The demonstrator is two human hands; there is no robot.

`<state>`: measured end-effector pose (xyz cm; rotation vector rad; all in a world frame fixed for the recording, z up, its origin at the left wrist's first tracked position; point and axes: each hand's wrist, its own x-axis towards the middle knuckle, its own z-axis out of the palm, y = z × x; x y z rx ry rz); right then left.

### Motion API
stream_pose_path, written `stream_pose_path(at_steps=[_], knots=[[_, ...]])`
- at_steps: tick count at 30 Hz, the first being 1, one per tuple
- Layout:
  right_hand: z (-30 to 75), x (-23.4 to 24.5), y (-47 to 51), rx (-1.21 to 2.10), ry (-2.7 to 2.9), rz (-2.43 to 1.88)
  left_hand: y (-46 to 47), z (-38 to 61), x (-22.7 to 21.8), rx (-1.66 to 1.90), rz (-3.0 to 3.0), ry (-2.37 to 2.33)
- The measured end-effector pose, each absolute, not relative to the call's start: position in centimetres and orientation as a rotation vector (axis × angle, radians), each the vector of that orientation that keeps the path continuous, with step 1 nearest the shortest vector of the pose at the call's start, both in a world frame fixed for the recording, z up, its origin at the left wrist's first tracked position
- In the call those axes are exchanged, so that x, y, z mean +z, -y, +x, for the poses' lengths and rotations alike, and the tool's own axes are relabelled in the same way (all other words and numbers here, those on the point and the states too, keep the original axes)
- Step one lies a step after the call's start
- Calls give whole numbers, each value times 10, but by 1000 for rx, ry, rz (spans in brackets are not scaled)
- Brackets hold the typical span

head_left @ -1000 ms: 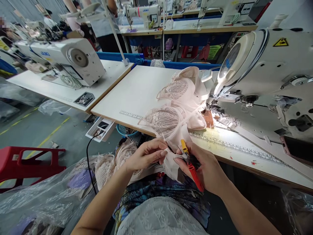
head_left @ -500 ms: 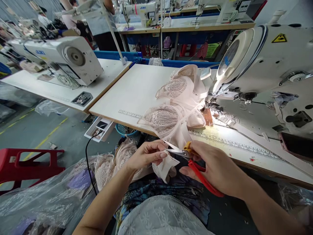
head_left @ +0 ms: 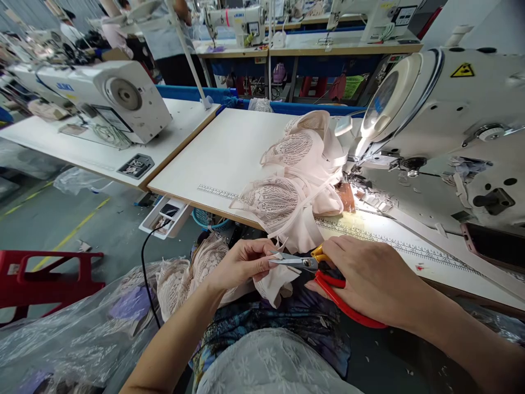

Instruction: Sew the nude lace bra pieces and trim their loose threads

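Note:
My right hand [head_left: 369, 276] grips a pair of scissors [head_left: 348, 309] with red and yellow handles. Their blades point left and reach the fingertips of my left hand [head_left: 246, 262]. That hand is closed, pinching the edge of a pale pink bra [head_left: 276, 282] whose end hangs below the blades. A strip of white fabric sticks up just above the blades. Another part of the pale lace bras, a lace cup [head_left: 274, 197], lies on the white table [head_left: 221, 142], and I cannot tell whether it joins the held piece.
On the right stands a sewing machine [head_left: 443, 115] with its lamp lit, a phone [head_left: 492, 246] near its base. More lace bras [head_left: 176, 284] rest at my lap's left, beside clear plastic [head_left: 82, 339]. A red stool [head_left: 49, 279] and an open drawer [head_left: 166, 216] are at left.
The scissors' blades have moved slightly left and now look more open at the fabric by my left fingertips. My right hand has shifted a little. The view has turned slightly.

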<state>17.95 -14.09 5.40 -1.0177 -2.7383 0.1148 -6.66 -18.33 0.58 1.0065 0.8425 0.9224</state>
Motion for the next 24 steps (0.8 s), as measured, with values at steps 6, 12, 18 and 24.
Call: stream_pose_path(at_steps=[6,12,18,24], knots=[[183,56,141,133,2844,-1020,191,-70,9,884,1011,-900],[183,55,142,203,2938,-1064,195,-71,11,765,1001,-1043],[182,49,140,454,2736,-1063,195,-73,19,788,1041,-1102],[169,53,139,675,2440,-986,224,-103,71,1173,1591,-1420]])
